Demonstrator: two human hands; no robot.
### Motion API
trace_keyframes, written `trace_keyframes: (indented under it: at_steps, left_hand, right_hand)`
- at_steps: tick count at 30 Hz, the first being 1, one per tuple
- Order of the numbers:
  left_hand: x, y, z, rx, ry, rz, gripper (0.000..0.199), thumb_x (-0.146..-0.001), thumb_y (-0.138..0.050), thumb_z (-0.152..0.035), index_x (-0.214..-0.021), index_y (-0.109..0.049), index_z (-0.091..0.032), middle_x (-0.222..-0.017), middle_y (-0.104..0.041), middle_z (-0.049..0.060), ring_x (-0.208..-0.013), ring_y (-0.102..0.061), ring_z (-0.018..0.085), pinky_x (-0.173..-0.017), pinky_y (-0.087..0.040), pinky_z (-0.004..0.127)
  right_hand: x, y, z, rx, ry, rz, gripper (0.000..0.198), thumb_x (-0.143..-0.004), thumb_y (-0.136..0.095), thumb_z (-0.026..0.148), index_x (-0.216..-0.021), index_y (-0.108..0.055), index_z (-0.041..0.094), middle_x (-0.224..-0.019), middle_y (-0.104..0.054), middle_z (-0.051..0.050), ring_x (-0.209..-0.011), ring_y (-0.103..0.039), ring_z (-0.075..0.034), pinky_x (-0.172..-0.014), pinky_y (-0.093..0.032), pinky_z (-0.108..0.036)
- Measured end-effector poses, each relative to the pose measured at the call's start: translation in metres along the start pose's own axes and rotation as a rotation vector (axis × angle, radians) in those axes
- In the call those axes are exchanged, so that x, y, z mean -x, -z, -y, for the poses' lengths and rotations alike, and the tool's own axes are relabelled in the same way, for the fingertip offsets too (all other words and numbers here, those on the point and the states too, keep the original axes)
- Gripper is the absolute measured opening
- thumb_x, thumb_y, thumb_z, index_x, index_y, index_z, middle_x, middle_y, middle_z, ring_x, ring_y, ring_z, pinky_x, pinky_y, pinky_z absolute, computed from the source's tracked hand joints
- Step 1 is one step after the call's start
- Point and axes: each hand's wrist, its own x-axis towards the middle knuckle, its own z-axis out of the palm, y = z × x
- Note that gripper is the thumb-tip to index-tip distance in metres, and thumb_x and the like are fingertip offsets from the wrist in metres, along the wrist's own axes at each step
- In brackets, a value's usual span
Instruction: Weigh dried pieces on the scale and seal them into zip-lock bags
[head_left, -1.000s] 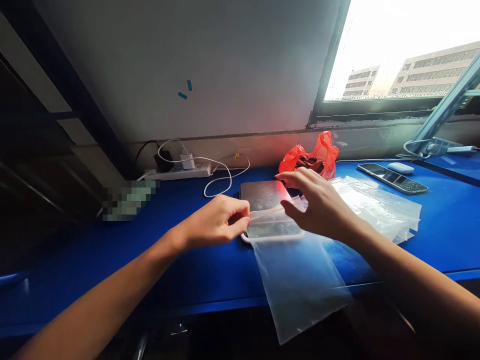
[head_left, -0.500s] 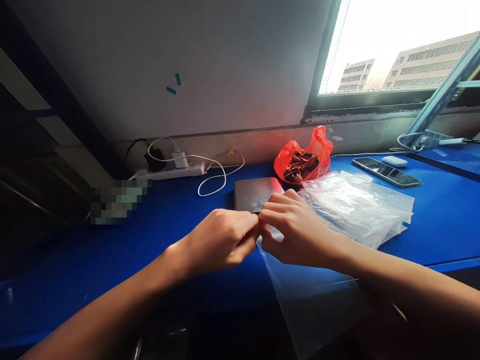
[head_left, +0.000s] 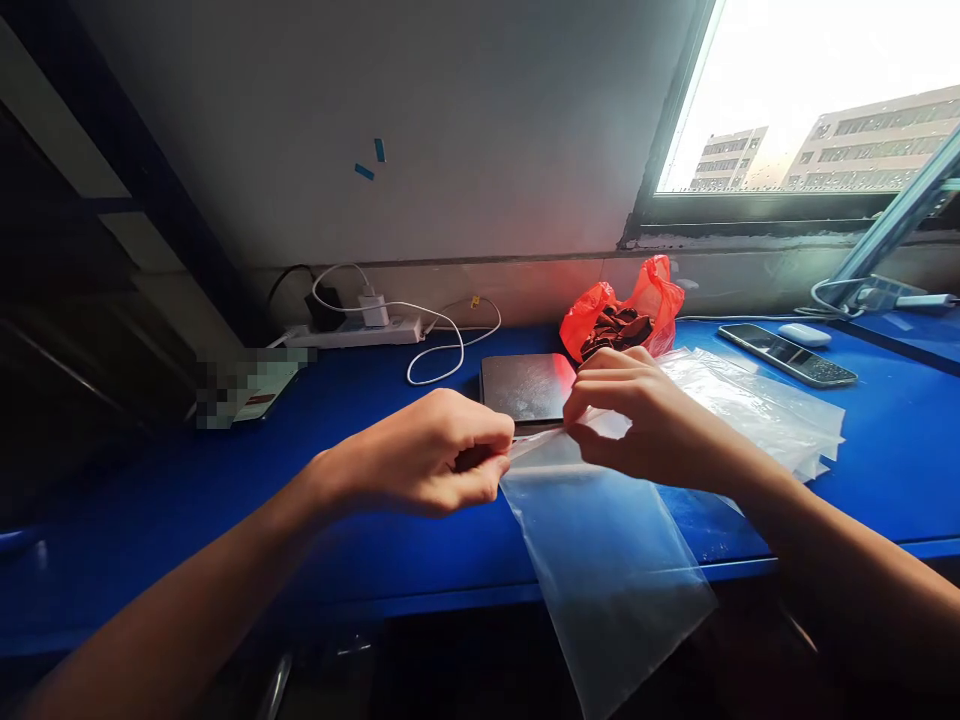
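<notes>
A clear plastic bag (head_left: 600, 560) hangs from both hands, its lower end dangling past the front edge of the blue table. My left hand (head_left: 435, 455) pinches the bag's top left corner between thumb and finger. Farther along the same top edge, my right hand (head_left: 630, 415) is closed on the bag with thumb and fingertips. Just behind the hands lies a flat dark grey square device (head_left: 525, 388). To the right, partly behind my right forearm, is a stack of similar clear plastic bags (head_left: 757, 410).
A red plastic bag (head_left: 664, 295) with brown dried pieces (head_left: 619, 330) stands near the wall. A phone (head_left: 787, 355) and a white earbud case (head_left: 805, 335) lie at right. A white power strip (head_left: 360, 333) with cables sits at back left, near a partly blurred item (head_left: 259, 395).
My hands have moved apart along the bag's top edge, the right one going up and rightward. More of the bag now shows below them. The view has shifted slightly.
</notes>
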Motion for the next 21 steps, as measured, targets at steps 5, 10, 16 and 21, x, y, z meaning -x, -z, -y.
trace_keyframes:
  at_steps: [5,10,16,21]
  left_hand:
    - [0.002,0.007,0.0,0.037,0.036,-0.008,0.017,-0.076,-0.051,-0.011,-0.061,-0.046,-0.017,-0.055,-0.044,-0.005,-0.05,-0.038,0.007,-0.045,-0.027,0.02]
    - [0.001,0.01,0.003,0.057,0.07,-0.023,0.016,-0.075,-0.05,-0.011,-0.06,-0.048,-0.016,-0.055,-0.045,-0.004,-0.05,-0.039,0.007,-0.045,-0.028,0.02]
    - [0.001,0.013,0.02,0.062,0.106,-0.173,0.019,-0.083,-0.05,-0.022,-0.066,-0.055,-0.015,-0.057,-0.048,-0.004,-0.053,-0.042,0.008,-0.049,-0.032,0.02]
    - [-0.003,0.003,0.028,0.144,0.156,-0.284,0.021,-0.085,-0.05,-0.028,-0.069,-0.055,-0.016,-0.056,-0.049,-0.004,-0.049,-0.042,0.007,-0.047,-0.033,0.019]
  right_hand:
    - [0.003,0.011,-0.013,0.021,-0.031,0.009,0.007,-0.08,-0.062,0.018,-0.074,-0.063,0.021,-0.072,-0.062,0.0,-0.077,-0.052,-0.015,-0.076,-0.037,-0.032]
    - [0.006,0.019,-0.031,0.029,-0.047,-0.031,0.012,-0.082,-0.059,0.022,-0.072,-0.065,0.02,-0.074,-0.064,-0.003,-0.073,-0.054,-0.015,-0.069,-0.041,-0.03]
    - [0.018,0.034,-0.056,-0.188,-0.403,-0.378,0.016,-0.084,-0.06,0.03,-0.081,-0.067,0.016,-0.076,-0.067,-0.004,-0.07,-0.059,-0.013,-0.067,-0.045,-0.029]
    - [0.011,0.025,-0.026,-0.638,-0.344,-0.191,0.023,-0.088,-0.06,0.039,-0.102,-0.061,0.02,-0.086,-0.066,-0.004,-0.076,-0.063,-0.013,-0.063,-0.05,-0.027]
